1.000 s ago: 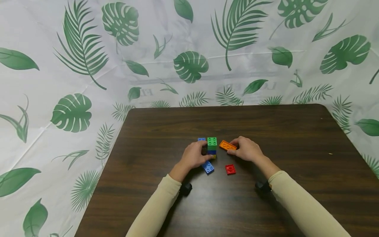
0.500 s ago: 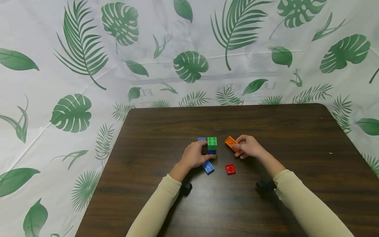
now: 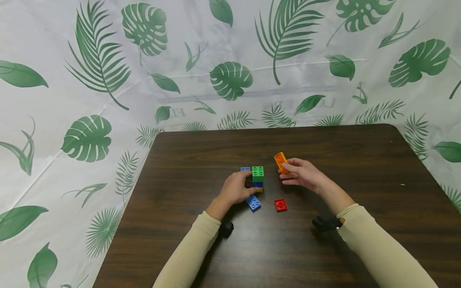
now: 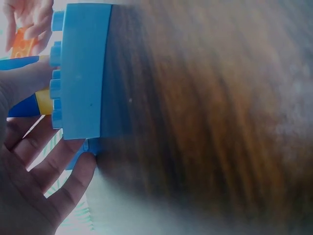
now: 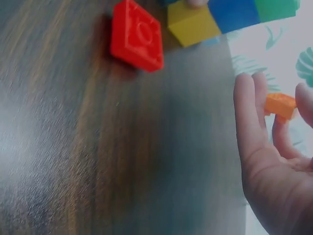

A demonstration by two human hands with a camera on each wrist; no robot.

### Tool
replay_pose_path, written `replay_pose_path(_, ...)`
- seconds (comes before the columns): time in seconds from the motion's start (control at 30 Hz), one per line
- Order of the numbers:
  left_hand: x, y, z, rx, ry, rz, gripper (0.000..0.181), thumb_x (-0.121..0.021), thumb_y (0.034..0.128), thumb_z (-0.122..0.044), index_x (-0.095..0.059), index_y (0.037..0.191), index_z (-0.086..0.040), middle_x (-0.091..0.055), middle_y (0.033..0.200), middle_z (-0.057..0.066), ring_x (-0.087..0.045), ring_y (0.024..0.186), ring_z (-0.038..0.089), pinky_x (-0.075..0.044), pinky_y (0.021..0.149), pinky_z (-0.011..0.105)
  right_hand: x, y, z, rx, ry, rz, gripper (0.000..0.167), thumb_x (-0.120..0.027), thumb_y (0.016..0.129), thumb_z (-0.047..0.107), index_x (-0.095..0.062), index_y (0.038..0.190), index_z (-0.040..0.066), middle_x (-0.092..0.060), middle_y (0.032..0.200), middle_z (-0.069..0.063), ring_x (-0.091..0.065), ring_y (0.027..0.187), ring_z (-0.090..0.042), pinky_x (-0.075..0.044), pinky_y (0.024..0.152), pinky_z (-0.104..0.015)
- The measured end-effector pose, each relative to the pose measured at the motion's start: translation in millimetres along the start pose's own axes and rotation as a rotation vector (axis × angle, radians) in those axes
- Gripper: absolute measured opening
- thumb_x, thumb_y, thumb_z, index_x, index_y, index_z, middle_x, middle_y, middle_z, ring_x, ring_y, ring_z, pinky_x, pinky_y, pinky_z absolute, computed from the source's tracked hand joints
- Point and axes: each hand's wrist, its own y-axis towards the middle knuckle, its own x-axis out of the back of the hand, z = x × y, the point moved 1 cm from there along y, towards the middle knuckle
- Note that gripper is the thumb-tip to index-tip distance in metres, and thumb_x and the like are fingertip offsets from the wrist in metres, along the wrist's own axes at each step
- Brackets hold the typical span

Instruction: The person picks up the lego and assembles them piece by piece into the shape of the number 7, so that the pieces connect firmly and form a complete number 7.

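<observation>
A brick stack (image 3: pixel 257 175), yellow at the bottom, blue in the middle and green on top, stands upright on the table. My left hand (image 3: pixel 235 188) grips it low from the left, between thumb and fingers. Off the table to the right, my right hand (image 3: pixel 303 175) pinches an orange brick (image 3: pixel 279 160), which is tilted with its hollow underside showing. That same orange brick (image 5: pixel 280 105) shows between fingers and thumb in the right wrist view. A red square brick (image 3: pixel 280 205) lies hollow side up, to the right of the stack's front.
One light blue brick (image 3: pixel 253 203) lies in front of the stack, studs up. Another blue brick (image 3: pixel 245 169) sits behind the left fingers, partly hidden. The dark wooden table (image 3: pixel 201 156) backs onto a white leaf-print sheet (image 3: pixel 194 92).
My right hand has lifted the orange brick off the table and moved it slightly away from me, turning it more upright. The left hand and the stack have stayed put.
</observation>
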Motion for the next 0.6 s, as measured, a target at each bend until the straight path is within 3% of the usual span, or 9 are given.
replay_pose_path(0.33,-0.9,0.0,-0.2,-0.014,-0.012,0.002,0.045,-0.079,0.0818,-0.040,-0.067,0.116,-0.013,-0.068,0.097,-0.001,-0.060,0.083,0.012,-0.051,0.074,0.031,-23,-8.5,19,0.070,-0.017,0.087,0.054,-0.059,0.100,0.025,-0.034,0.140,-0.001,-0.039,0.143,-0.032,-0.062,0.113,-0.033,-0.050,0.092,-0.047)
replay_pose_path(0.6,0.6,0.9,-0.5,-0.026,-0.016,-0.001,0.042,-0.080,0.0818,-0.039,-0.067,0.113,-0.013,-0.068,0.094,-0.002,-0.058,0.079,0.011,-0.050,0.072,0.029,-44,-12.8,34,0.175,-0.090,0.047,0.046,-0.061,0.099,0.019,-0.041,0.136,0.000,-0.045,0.139,-0.029,-0.061,0.114,-0.036,-0.048,0.093,-0.052)
